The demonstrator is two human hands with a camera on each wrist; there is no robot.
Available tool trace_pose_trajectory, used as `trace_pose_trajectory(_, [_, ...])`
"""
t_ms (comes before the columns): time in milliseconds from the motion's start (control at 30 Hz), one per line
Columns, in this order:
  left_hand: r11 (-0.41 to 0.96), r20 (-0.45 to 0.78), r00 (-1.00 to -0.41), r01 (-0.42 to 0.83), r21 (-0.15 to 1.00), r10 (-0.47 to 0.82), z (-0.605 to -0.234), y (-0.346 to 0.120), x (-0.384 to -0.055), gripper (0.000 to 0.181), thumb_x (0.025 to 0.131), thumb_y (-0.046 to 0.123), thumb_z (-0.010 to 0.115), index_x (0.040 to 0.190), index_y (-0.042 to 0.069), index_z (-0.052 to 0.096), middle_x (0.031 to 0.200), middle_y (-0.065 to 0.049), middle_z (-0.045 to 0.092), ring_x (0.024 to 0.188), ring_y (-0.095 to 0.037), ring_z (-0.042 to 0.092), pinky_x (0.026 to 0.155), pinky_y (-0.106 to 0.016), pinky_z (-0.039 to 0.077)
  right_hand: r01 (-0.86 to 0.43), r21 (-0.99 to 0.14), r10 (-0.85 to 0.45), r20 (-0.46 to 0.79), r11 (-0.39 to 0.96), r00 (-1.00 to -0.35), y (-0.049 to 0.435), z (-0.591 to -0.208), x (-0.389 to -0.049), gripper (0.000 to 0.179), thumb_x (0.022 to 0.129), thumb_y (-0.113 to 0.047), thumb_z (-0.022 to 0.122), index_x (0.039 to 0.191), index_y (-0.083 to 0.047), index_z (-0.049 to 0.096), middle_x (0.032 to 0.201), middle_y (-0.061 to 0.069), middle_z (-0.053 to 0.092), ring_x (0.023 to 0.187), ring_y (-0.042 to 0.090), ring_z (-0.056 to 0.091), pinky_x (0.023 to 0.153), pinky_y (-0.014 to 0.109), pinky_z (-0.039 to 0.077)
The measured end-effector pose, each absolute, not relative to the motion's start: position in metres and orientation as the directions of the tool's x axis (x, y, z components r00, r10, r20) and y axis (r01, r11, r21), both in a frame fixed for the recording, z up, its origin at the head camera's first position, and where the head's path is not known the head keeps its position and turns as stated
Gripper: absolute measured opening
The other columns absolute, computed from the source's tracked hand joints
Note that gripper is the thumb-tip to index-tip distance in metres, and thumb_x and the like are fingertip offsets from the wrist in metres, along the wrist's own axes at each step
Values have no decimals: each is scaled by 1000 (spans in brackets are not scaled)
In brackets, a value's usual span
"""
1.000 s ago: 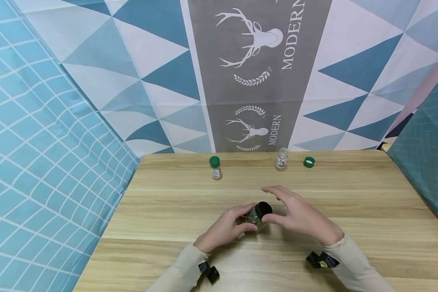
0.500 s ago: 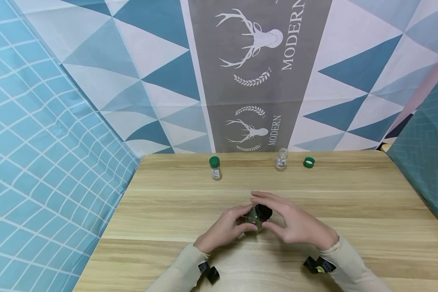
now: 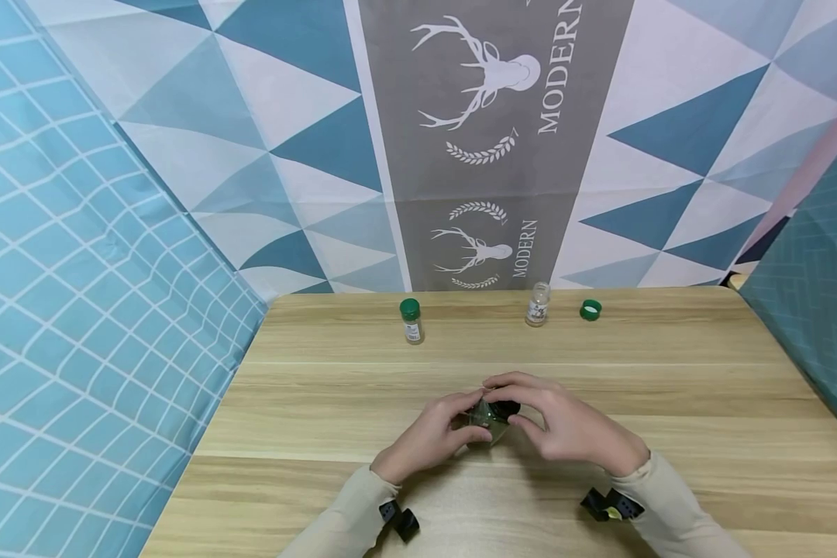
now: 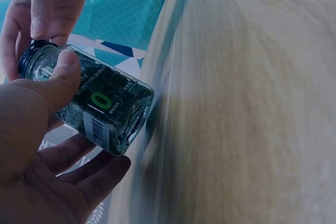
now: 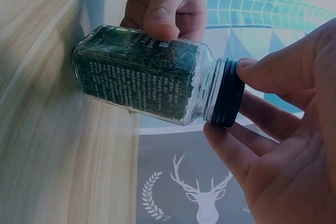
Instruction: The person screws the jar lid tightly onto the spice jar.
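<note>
My left hand [image 3: 428,438] grips a square glass jar of dried green herb flakes [image 5: 136,72] around its body, thumb on one side and fingers on the other. In the left wrist view the jar's label [image 4: 100,100] shows a green ring and a barcode. A black lid [image 5: 229,95] sits on the jar's neck. My right hand [image 3: 568,422] pinches this lid between thumb and fingers, as the right wrist view shows. From the head view, the right fingers cover much of the lid, and the jar stands close over the wooden table, between both hands.
Toward the back of the table [image 3: 307,418] stands a small green-capped spice jar [image 3: 411,322]. Farther right are an uncapped glass jar [image 3: 538,304] and a loose green cap [image 3: 590,310]. A patterned cloth [image 3: 307,147] hangs behind the table's back edge.
My right hand has come in from the right, and its raised fingers have closed down around the black lid. My left hand and the jar have stayed in place.
</note>
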State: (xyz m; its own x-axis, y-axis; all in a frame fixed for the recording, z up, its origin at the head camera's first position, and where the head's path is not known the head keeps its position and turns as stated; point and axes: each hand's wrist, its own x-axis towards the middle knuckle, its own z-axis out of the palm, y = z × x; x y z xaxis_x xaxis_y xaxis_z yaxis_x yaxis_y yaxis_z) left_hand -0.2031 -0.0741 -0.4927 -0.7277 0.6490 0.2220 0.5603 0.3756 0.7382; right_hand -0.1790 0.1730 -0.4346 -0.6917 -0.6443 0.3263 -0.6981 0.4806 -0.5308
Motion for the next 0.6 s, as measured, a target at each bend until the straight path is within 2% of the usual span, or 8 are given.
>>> trace_pose_trajectory(367, [376, 252, -705, 604, 703, 663, -496, -74, -204, 65, 97, 28, 73, 154, 11, 47, 149, -4, 58, 132, -13, 59, 107, -28, 53, -703, -523, -642, 335, 481, -689, 173, -436, -180, 38, 96, -2, 68, 131, -17, 69, 141, 0, 61, 128, 18, 61, 101, 42, 58])
trace_pose_trajectory(600, [388, 233, -715, 589, 709, 659, -495, -75, -204, 66, 97, 30, 73, 154, 10, 46, 150, -6, 56, 135, -16, 57, 110, -29, 50, -700, -516, -626, 349, 493, -698, 173, -435, -180, 36, 96, -6, 71, 131, -15, 69, 137, -1, 63, 125, 17, 63, 99, 41, 59])
